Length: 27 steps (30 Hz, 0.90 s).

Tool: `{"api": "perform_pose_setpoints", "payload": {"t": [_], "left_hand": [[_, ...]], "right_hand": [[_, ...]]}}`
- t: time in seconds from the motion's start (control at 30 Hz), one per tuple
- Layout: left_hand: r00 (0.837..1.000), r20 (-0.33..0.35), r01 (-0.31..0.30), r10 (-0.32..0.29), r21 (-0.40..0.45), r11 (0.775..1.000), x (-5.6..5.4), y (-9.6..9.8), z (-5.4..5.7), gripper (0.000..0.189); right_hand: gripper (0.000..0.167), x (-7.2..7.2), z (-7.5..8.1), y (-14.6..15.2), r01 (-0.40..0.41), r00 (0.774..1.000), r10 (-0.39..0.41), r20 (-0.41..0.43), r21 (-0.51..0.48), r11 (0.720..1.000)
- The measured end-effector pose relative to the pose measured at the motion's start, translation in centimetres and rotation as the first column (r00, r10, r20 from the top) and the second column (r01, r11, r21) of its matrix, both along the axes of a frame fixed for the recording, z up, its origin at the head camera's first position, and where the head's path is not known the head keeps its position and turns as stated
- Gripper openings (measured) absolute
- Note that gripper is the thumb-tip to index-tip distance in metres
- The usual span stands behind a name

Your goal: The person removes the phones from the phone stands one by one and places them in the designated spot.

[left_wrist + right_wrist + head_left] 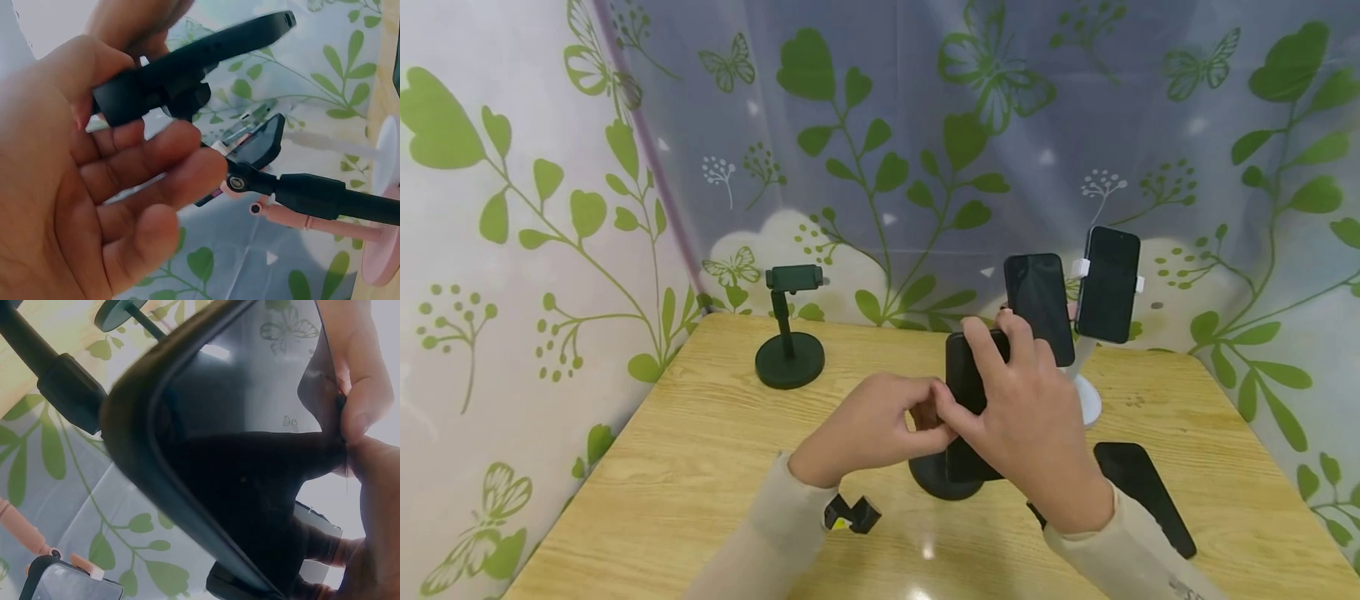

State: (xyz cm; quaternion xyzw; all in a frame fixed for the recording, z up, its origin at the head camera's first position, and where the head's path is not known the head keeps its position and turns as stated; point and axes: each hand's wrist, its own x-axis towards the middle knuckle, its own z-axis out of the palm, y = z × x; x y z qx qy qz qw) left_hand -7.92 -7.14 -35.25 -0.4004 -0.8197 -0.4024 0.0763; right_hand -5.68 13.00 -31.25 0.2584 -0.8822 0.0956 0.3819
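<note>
A black smartphone (957, 358) sits tilted in the clamp (119, 100) of a black phone stand, whose round base (947, 485) rests on the table. My left hand (868, 425) pinches the clamp's end at the phone's left edge between thumb and forefinger; its other fingers are loosely bent below. Over the phone's front reaches my right hand (1037, 412), gripping it with the thumb at the left edge and fingers bent across the upper part. Both thumbs come close together there. In the left wrist view the stand's jointed pole (312, 195) shows under the holder.
An unoccupied dark green phone stand (790, 362) stands at the back left. Behind my right hand are a phone (1037, 300) on a pink stand (294, 215) and another phone (1108, 287) on a white stand (1088, 402). A loose phone (1142, 492) lies at the right.
</note>
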Motion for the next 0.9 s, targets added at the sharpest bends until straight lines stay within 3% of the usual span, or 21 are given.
{"api": "perform_pose_setpoints", "payload": {"t": [0.13,0.43,0.9], "left_hand": [[0.998,-0.05,0.041,-0.041,-0.004,0.999,-0.5,0.0,-0.3,0.007],[0.981,-0.138,0.146,-0.134,0.077,0.986,-1.2,0.2,-0.9,0.009],[0.984,-0.059,0.172,-0.167,0.11,0.979,-1.5,-0.1,-1.0,0.015]], "right_hand": [[0.061,0.3,0.0,-0.1,0.001,1.0,-0.001,-0.012,0.002,1.0],[0.061,0.4,-0.1,0.1,-0.028,0.999,0.027,-0.039,-0.024,0.999],[0.056,-0.2,0.1,-0.2,-0.024,0.999,0.023,-0.031,-0.021,0.999]]}}
